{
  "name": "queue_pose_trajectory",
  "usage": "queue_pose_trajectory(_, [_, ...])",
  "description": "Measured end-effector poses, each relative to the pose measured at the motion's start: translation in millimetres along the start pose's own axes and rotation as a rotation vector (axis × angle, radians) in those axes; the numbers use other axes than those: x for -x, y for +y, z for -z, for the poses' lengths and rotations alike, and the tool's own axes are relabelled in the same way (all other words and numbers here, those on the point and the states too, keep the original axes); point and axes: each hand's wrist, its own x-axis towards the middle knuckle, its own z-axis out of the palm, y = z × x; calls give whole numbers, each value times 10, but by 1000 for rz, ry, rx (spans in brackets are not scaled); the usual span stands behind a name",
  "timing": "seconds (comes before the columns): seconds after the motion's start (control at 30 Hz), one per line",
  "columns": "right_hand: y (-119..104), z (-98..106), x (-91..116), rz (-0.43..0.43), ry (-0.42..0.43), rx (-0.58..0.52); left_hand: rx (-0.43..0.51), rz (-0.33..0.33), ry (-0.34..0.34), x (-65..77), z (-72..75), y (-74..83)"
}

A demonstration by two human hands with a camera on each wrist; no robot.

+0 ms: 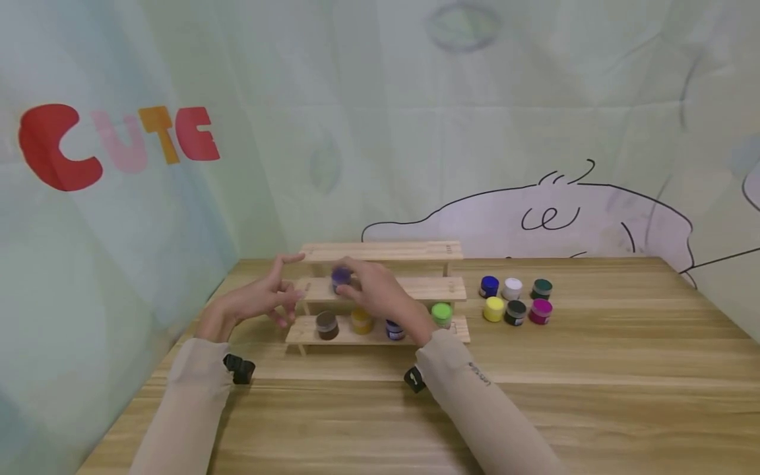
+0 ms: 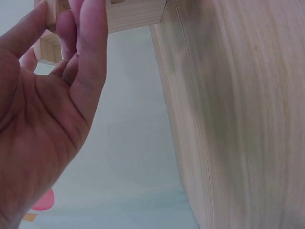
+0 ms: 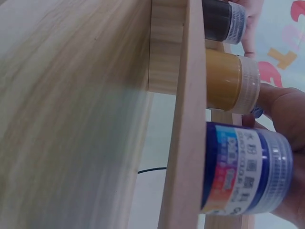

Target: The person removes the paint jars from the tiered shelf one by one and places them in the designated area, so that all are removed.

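Observation:
A three-tier wooden rack (image 1: 380, 251) stands on the table. My right hand (image 1: 380, 290) holds a small blue-purple paint jar (image 1: 341, 280) between thumb and fingers, at the left part of the middle shelf. At the rack's left end is my left hand (image 1: 264, 300), one finger stretched toward the top shelf and the others loosely spread, fingertips right at the wood (image 2: 50, 16). The bottom shelf carries a dark brown jar (image 1: 327, 325), an orange-yellow jar (image 3: 224, 81), a labelled blue jar (image 3: 238, 169) and a light green jar (image 1: 441, 315).
Right of the rack, more paint jars stand in two rows on the table: blue (image 1: 489, 286), white (image 1: 512, 288), dark green (image 1: 541, 289), yellow (image 1: 493, 309), a blackish one (image 1: 515, 313) and magenta (image 1: 541, 311). A printed cloth backdrop (image 1: 332, 132) hangs behind and at left.

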Motion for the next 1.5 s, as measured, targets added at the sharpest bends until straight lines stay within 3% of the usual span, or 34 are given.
queue_pose_trajectory(0.43, [61, 170, 72, -52, -53, 45, -6, -9, 3, -14, 1, -6])
queue_pose_trajectory(1.13, [405, 569, 464, -151, -18, 25, 1, -32, -15, -31, 30, -44])
queue_pose_trajectory(1.5, [511, 799, 659, -173, -45, 43, -63, -83, 88, -21, 28, -45])
